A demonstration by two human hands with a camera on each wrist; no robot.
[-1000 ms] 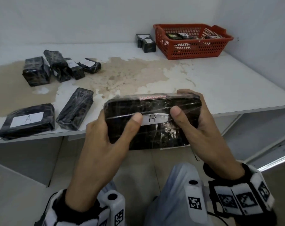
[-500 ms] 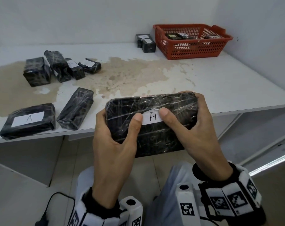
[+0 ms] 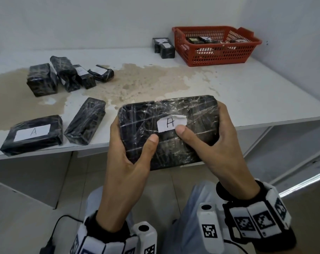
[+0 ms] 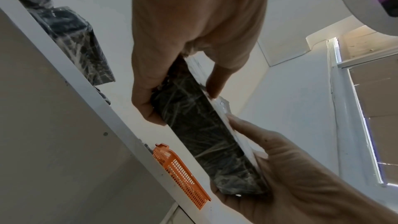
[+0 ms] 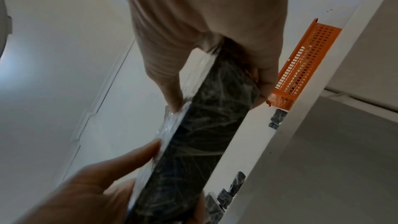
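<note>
The head view shows the left hand point(image 3: 126, 162) and the right hand point(image 3: 219, 149) gripping a black wrapped pack point(image 3: 137, 121) marked A, over the front edge of the desk point(image 3: 247, 92). In the left wrist view, fingers and thumb squeeze one end of the pack point(image 4: 200, 130). In the right wrist view, they squeeze the other end point(image 5: 202, 134).

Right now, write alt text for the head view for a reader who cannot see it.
The left hand and right hand grip a black plastic-wrapped packet labelled A over the near edge of a stained white table. More wrapped packets lie at its left, and a red basket stands far right.
</note>
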